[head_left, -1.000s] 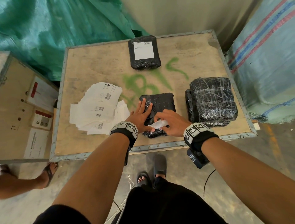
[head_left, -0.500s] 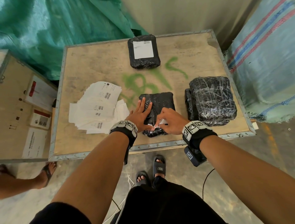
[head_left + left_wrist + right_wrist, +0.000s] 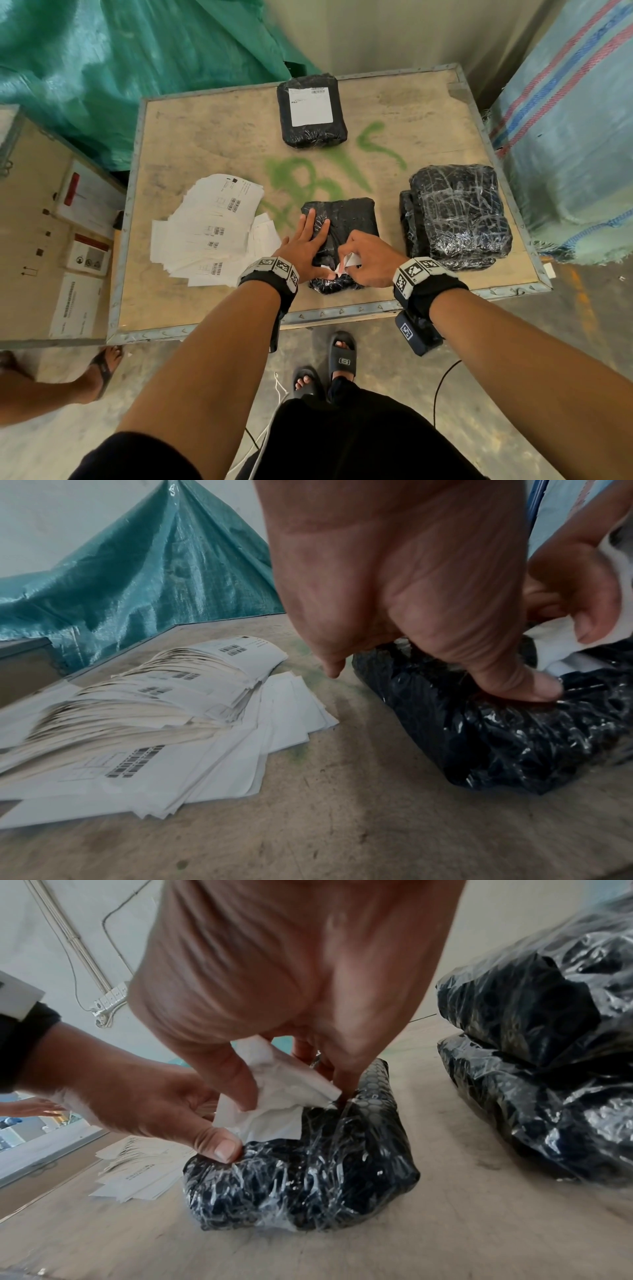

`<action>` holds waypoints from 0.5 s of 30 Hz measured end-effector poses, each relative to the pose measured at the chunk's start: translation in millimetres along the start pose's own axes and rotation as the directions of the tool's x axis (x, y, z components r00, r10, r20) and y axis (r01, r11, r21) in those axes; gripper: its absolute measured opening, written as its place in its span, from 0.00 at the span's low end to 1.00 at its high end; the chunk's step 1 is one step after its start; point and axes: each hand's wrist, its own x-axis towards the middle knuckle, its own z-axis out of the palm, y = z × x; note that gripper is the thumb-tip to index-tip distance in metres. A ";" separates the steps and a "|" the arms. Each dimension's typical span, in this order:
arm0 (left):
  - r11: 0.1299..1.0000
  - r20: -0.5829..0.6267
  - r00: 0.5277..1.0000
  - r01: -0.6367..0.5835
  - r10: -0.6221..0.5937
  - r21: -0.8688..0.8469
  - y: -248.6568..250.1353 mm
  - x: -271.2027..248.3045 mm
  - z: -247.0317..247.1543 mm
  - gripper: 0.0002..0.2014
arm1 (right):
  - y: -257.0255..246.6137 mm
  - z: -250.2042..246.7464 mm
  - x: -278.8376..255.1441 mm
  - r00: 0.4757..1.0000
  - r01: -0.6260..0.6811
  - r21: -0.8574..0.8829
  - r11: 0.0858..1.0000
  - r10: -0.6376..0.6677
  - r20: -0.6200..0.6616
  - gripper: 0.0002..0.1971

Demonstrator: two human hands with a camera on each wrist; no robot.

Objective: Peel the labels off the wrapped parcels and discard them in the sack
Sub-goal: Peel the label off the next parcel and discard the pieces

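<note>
A black plastic-wrapped parcel [image 3: 346, 219] lies near the front edge of the wooden crate top [image 3: 212, 137]. My left hand [image 3: 305, 246] presses flat on its left side, fingers straight, thumb tip on the wrap [image 3: 222, 1146]. My right hand [image 3: 366, 260] pinches a crumpled white label [image 3: 274, 1096] that is partly lifted off the same parcel [image 3: 308, 1177]. A second parcel [image 3: 311, 109] with a white label [image 3: 310, 106] stuck on it lies at the far edge. The sack is not clearly identifiable.
A heap of loose white labels [image 3: 212, 233] lies left of my hands. Two stacked black parcels [image 3: 455, 212] sit at the right. Green tarpaulin [image 3: 120, 68] hangs behind, a striped woven bale [image 3: 575, 120] stands at right. Another person's sandalled foot [image 3: 102, 370] is at lower left.
My right hand has worked at the label on the near parcel, which now stands crumpled up from the wrap. My left hand has stayed pressed on the parcel.
</note>
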 end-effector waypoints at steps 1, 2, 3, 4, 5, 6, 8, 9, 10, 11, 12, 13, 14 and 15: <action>1.000 0.001 1.000 -0.002 0.002 -0.005 -0.2 -0.1 0.0 0.57 | -0.7 -0.3 -0.1 1.000 -0.006 0.003 1.000 0.006 -0.001 0.08; 1.000 0.002 1.000 -0.004 0.004 -0.012 -0.3 -0.3 0.2 0.57 | -1.1 -0.6 -0.4 1.000 -0.011 0.002 1.000 0.011 -0.001 0.07; 1.000 0.001 1.000 -0.006 0.006 -0.016 -0.6 0.1 0.1 0.57 | -0.9 -0.9 0.0 1.000 -0.014 0.000 1.000 0.014 -0.002 0.07; 1.000 0.003 1.000 -0.008 0.008 -0.020 -0.6 0.2 0.2 0.57 | -0.8 -0.7 -0.1 1.000 -0.015 -0.003 1.000 0.015 -0.003 0.07; 1.000 0.006 1.000 -0.009 0.010 -0.025 -0.4 0.4 0.0 0.57 | -0.5 -0.6 0.1 1.000 -0.012 -0.004 1.000 0.012 -0.005 0.07; 1.000 0.008 1.000 -0.009 0.009 -0.027 -0.6 0.3 -0.3 0.57 | -0.4 -0.1 0.3 1.000 -0.009 -0.002 1.000 0.009 -0.010 0.06; 1.000 0.006 1.000 -0.006 0.006 -0.023 -0.6 -0.4 -0.9 0.57 | -1.2 0.7 -0.1 1.000 -0.007 0.012 1.000 0.007 -0.018 0.06; 1.000 0.007 1.000 -0.005 0.005 -0.022 0.1 -0.2 -1.2 0.57 | -1.3 0.8 -0.6 1.000 -0.008 0.025 1.000 0.009 -0.020 0.08; 1.000 0.008 1.000 -0.005 0.005 -0.021 0.4 -0.4 -1.3 0.57 | -1.8 0.8 -0.8 1.000 -0.009 0.040 0.999 0.010 -0.019 0.10; 1.000 0.010 1.000 -0.006 0.006 -0.020 0.4 -0.3 -1.5 0.57 | -2.1 0.7 -0.8 1.000 -0.009 0.053 0.999 0.010 -0.021 0.13; 1.000 0.011 1.000 -0.007 0.007 -0.020 0.5 -0.2 -1.5 0.57 | -2.5 0.0 -1.0 1.000 -0.009 0.064 0.998 0.010 -0.024 0.15; 1.000 0.012 1.000 -0.007 0.007 -0.019 0.2 -0.1 -1.6 0.57 | -2.6 -0.3 -1.2 1.000 -0.010 0.072 0.997 0.012 -0.028 0.16; 1.000 0.011 1.000 -0.007 0.008 -0.018 -0.2 0.0 -1.6 0.57 | -2.8 -0.4 -1.5 0.999 -0.012 0.074 0.997 0.014 -0.032 0.15; 1.000 0.011 1.000 -0.008 0.008 -0.016 -0.6 0.6 -1.4 0.57 | -2.2 0.0 -1.6 0.999 -0.011 0.071 0.997 0.014 -0.040 0.12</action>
